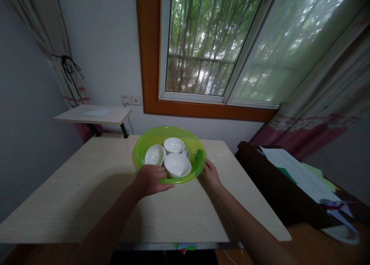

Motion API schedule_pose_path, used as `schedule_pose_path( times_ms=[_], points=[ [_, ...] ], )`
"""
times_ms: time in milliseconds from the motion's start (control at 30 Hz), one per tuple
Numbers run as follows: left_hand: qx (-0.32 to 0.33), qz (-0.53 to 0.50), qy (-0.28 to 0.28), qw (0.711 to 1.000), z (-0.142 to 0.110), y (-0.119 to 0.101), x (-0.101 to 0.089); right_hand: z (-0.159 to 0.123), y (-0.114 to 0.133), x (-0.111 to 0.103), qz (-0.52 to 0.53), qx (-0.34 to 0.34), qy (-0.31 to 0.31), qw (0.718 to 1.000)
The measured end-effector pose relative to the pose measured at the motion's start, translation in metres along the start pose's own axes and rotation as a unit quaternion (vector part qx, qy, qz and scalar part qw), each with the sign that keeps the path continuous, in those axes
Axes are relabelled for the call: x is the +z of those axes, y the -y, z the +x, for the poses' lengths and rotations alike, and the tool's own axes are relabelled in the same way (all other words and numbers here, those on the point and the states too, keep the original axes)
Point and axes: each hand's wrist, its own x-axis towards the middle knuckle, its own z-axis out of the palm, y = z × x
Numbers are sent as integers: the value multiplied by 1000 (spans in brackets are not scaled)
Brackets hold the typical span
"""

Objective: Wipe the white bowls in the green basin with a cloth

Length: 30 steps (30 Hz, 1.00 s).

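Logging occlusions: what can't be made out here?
Head view:
Right hand: fingertips partly hidden by round green plastic basin.
Small white rounded piece: partly covered by white round ceramic bowls.
Green lump inside basin: too blurred to identify.
Flat white paper sheet: any print too small.

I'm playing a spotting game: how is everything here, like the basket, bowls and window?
Basket: held by its rim
Three white bowls: face up in the basket
Left hand: gripping the front rim
Right hand: at the right rim, fingers partly hidden
Left curtain: tied back
Left socket: plugged in
Window: can't tell if open
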Motion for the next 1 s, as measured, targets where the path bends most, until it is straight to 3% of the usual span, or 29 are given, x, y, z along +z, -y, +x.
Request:
schedule_pose_path(
  times_ms=[267, 467, 633, 833, 1000],
  points=[
    [-5, 5, 6, 1000, 0, 0, 3, 13, 5, 20, 43, 28, 0, 999],
    [-4, 12, 9, 1000, 0, -1, 1, -24, -6, -4, -38, 1, -11, 999],
    [-2, 10, 2, 1000, -1, 0, 3, -46, -11, -20, -78, 25, 5, 997],
    [-7, 7, 10, 1000, -1, -1, 3, -12, -11, -12, -39, 11, 2, 999],
    [-12, -9, 29, 999, -2, -2, -2, 13, -8, 10, 44, 52, 9, 998]
  ],
)
